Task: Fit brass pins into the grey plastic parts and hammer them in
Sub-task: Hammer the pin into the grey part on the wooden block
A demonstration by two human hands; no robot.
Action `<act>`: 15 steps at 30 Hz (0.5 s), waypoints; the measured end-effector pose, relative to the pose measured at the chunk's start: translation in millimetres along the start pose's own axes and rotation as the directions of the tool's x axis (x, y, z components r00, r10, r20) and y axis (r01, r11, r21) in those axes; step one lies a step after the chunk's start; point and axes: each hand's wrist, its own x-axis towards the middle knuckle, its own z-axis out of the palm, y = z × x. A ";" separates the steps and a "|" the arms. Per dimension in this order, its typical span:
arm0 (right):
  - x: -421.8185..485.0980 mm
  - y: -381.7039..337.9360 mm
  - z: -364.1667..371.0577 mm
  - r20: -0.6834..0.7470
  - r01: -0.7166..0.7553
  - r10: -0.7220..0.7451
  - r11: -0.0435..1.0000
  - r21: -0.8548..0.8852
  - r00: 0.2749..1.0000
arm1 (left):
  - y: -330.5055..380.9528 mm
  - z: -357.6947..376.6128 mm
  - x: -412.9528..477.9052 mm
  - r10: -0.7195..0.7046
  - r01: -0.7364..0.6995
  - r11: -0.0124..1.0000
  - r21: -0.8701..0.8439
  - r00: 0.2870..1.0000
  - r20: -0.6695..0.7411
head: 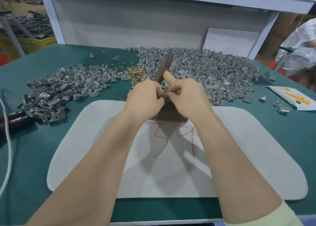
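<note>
Left hand [145, 97], right hand [186, 95] pinch grey part [165, 95] (right index raised) above brown block [169, 115].

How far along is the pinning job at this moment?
Done: the view does not show which heap, if either, holds finished pieces. In hand: the left hand and right hand pinch one grey plastic part over the dark block. Left: loose brass pins, plus the left heap and right heap of grey parts.

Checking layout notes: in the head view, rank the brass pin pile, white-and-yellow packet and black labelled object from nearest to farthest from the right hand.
From the right hand:
1. brass pin pile, just beyond, slightly left.
2. white-and-yellow packet, far right.
3. black labelled object, far left edge.
</note>
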 end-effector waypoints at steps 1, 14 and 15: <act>0.3 -0.1 0.3 0.002 -0.002 0.002 1.000 -0.011 1.000 | 0.2 0.0 0.0 0.000 0.000 1.000 0.002 1.000 0.001; 1.7 -1.0 1.5 -0.003 -0.011 0.011 0.994 -0.111 1.000 | 2.6 0.7 -0.7 -0.013 0.013 1.000 0.010 1.000 -0.001; 1.6 -1.1 1.4 0.001 -0.013 0.013 0.994 -0.111 1.000 | 2.4 0.9 -0.5 -0.011 0.011 1.000 0.010 1.000 -0.001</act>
